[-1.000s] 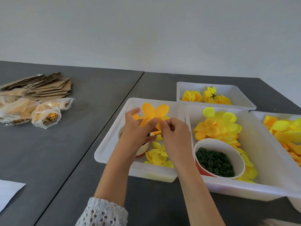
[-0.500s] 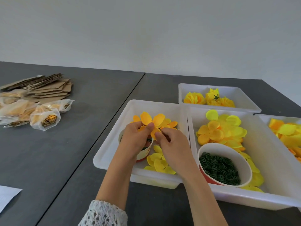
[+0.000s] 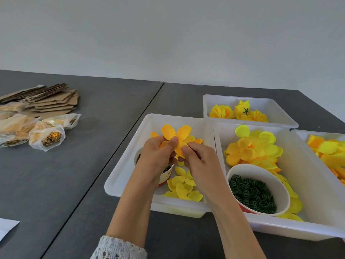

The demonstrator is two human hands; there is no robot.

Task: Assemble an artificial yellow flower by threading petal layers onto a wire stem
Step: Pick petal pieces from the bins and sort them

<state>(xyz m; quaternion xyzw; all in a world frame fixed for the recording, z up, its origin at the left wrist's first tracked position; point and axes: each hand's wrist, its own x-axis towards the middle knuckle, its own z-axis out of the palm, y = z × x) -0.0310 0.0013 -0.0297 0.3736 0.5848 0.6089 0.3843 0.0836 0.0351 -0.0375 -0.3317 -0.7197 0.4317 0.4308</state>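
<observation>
Both hands hold an orange-yellow petal layer (image 3: 177,135) above the near-left white tray (image 3: 127,165). My left hand (image 3: 156,157) pinches it between thumb and fingers from the left. My right hand (image 3: 201,161) pinches its lower petal from the right. The wire stem is hidden behind the fingers. Loose lemon-yellow petal layers (image 3: 183,187) lie in the tray under my hands. A paper cup (image 3: 166,174) sits partly hidden beneath my left hand.
A second tray (image 3: 306,184) on the right holds yellow petal layers (image 3: 252,150) and a cup of dark green rings (image 3: 255,191). Finished flowers (image 3: 239,113) lie in the far tray. Plastic bags (image 3: 37,133) and stacked cardboard (image 3: 50,100) lie at the left.
The petal layer and both hands came down closer to the tray, then stayed there. My right fingers now pinch the lower petal.
</observation>
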